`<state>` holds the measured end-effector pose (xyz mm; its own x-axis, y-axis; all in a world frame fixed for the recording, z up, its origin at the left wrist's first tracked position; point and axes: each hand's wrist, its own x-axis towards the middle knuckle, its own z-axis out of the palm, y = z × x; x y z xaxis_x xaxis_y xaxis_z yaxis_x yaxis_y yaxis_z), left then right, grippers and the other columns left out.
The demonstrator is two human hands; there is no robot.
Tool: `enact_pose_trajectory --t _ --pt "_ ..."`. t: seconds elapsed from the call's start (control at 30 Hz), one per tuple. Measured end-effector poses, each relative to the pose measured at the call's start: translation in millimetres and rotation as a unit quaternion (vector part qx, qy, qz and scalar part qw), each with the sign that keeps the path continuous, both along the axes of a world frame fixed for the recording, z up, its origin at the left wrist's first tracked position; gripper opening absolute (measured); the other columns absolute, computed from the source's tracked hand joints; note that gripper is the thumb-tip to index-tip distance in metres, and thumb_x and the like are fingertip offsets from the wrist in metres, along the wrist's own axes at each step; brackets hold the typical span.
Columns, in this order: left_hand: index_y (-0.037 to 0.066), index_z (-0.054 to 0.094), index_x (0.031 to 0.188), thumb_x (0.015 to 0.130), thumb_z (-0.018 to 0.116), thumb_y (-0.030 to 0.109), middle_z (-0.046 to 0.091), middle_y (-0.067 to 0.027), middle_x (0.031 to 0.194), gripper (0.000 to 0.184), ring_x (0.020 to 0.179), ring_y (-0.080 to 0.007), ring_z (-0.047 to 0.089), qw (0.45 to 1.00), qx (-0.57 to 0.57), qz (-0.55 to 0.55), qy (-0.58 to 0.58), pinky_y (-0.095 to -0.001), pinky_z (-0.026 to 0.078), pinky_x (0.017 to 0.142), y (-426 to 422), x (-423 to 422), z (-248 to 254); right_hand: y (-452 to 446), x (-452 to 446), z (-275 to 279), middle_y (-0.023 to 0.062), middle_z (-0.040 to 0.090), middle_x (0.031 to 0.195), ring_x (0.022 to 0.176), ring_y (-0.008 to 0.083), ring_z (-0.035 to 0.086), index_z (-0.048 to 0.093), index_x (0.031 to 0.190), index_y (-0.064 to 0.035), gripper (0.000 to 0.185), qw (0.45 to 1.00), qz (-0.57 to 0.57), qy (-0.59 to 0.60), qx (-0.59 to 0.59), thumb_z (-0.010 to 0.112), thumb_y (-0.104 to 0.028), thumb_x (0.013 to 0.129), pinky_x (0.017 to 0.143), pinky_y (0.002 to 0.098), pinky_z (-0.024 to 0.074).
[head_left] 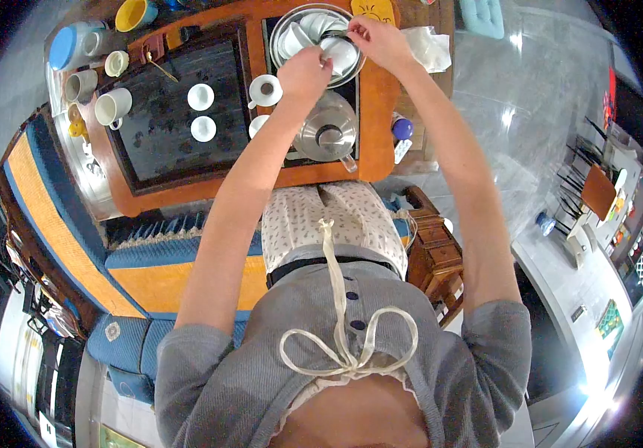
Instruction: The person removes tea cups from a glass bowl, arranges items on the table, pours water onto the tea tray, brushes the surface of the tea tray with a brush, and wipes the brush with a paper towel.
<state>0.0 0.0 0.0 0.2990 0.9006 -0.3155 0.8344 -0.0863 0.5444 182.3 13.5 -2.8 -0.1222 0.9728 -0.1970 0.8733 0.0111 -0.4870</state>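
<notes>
Both of my hands are over a round metal bowl [275, 63] at the top centre, which holds several white cups [293, 40]. My left hand [305, 72] is at the bowl's near side, its fingers closed around something too small to make out beside a white cup [340, 55]. At the bowl's right side, my right hand [376, 41] has its fingers pinched at a dark-rimmed piece; what they hold is partly hidden. Just below the bowl stands a clear glass kettle [327, 127]. A white cup with dark contents [264, 91] is left of my left hand.
Two small white cups [201, 97] sit on the black tray [164, 127]. Mugs [113, 107], a blue-lidded jar [67, 49] and a yellow cup [135, 14] stand to the left. Tissue [429, 49] and a purple-lidded container [402, 128] are to the right.
</notes>
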Motion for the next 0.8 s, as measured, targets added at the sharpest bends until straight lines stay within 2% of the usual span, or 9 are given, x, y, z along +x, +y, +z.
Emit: enact_pose_trajectory --t 0.07,0.17,0.27,0.37,0.4,0.5,0.53,0.67,0.8 --pt "0.009 0.062 0.088 0.074 0.060 0.036 0.063 -0.0116 0.081 0.030 0.075 -0.0304 0.060 0.999 -0.025 0.016 -0.024 -0.0397 0.048 0.063 0.8 -5.1 -2.8 -0.5 -0.1 -4.3 0.0096 0.063 0.079 0.075 0.0284 0.061 0.049 0.103 -0.0154 0.033 0.999 -0.049 0.021 -0.012 0.057 -0.034 0.076 0.063 0.0398 0.0489" --pt "0.007 0.061 0.080 0.076 0.059 0.030 0.062 -0.0104 0.076 0.024 0.073 -0.0305 0.060 0.995 0.089 0.019 -0.035 -0.0399 0.048 0.062 -9.5 -5.6 -12.9 -10.2 -11.6 -2.9 0.0083 0.063 0.076 0.071 0.0287 0.062 0.048 0.101 -0.0109 0.031 0.994 -0.097 0.052 -0.002 0.058 -0.027 0.076 0.061 0.0406 0.0489" --pt "0.008 0.060 0.081 0.076 0.059 0.029 0.062 -0.0106 0.074 0.022 0.073 -0.0304 0.060 0.999 0.022 0.023 -0.032 -0.0394 0.047 0.061 -2.5 -1.2 -8.0 -24.2 -9.1 -16.5 0.0094 0.061 0.082 0.078 0.0285 0.060 0.048 0.100 -0.0074 0.031 0.973 -0.209 0.094 0.037 0.059 -0.021 0.075 0.066 0.0402 0.0484" --pt "0.011 0.057 0.093 0.075 0.061 0.037 0.063 -0.0113 0.075 0.032 0.072 -0.0299 0.061 0.999 0.042 0.026 -0.019 -0.0411 0.047 0.061 -3.0 0.1 -6.9 -39.8 -19.4 -3.7 0.0112 0.059 0.091 0.088 0.0290 0.056 0.049 0.099 -0.0055 0.031 0.987 -0.124 0.000 0.097 0.060 -0.019 0.073 0.075 0.0386 0.0463" --pt "0.012 0.056 0.094 0.075 0.061 0.037 0.063 -0.0110 0.074 0.032 0.072 -0.0296 0.061 0.997 0.055 0.040 -0.031 -0.0411 0.047 0.059 -4.4 -0.1 -9.7 -43.2 -22.6 -3.0 0.0109 0.055 0.101 0.099 0.0284 0.050 0.050 0.102 -0.0077 0.034 0.993 -0.095 -0.002 0.076 0.060 -0.021 0.072 0.084 0.0384 0.0417" --pt "0.014 0.052 0.098 0.076 0.060 0.036 0.063 -0.0100 0.071 0.032 0.069 -0.0285 0.062 0.995 0.087 0.039 -0.034 -0.0407 0.047 0.056 -6.5 -0.5 -14.4 -59.1 -33.6 -0.3 0.0080 0.053 0.106 0.103 0.0275 0.047 0.050 0.106 -0.0098 0.039 0.989 -0.001 -0.066 0.129 0.062 -0.025 0.071 0.088 0.0405 0.0390" --pt "0.015 0.051 0.099 0.076 0.060 0.036 0.063 -0.0094 0.070 0.033 0.068 -0.0281 0.062 0.995 0.094 0.012 -0.012 -0.0403 0.047 0.055 -2.4 0.7 -11.1 -61.4 -36.5 -4.3 0.0059 0.052 0.109 0.108 0.0264 0.043 0.050 0.109 -0.0134 0.046 0.989 -0.012 -0.089 0.118 0.064 -0.029 0.069 0.090 0.0430 0.0361" --pt "0.017 0.052 0.102 0.077 0.058 0.036 0.063 -0.0087 0.071 0.032 0.066 -0.0275 0.062 0.992 0.097 -0.071 0.045 -0.0393 0.047 0.053 8.3 -3.2 -10.7 -60.5 -39.7 -1.1 0.0053 0.052 0.110 0.109 0.0254 0.043 0.049 0.112 -0.0170 0.049 0.981 -0.017 -0.140 0.134 0.066 -0.032 0.068 0.090 0.0432 0.0355" --pt "0.012 0.051 0.095 0.078 0.058 0.028 0.063 -0.0085 0.073 0.024 0.064 -0.0256 0.062 0.982 0.119 -0.132 0.059 -0.0363 0.048 0.052 8.0 -11.3 3.7 -56.3 -41.1 -2.8 0.0048 0.052 0.109 0.109 0.0244 0.043 0.048 0.113 -0.0188 0.052 0.978 -0.009 -0.171 0.117 0.067 -0.032 0.066 0.092 0.0425 0.0338"
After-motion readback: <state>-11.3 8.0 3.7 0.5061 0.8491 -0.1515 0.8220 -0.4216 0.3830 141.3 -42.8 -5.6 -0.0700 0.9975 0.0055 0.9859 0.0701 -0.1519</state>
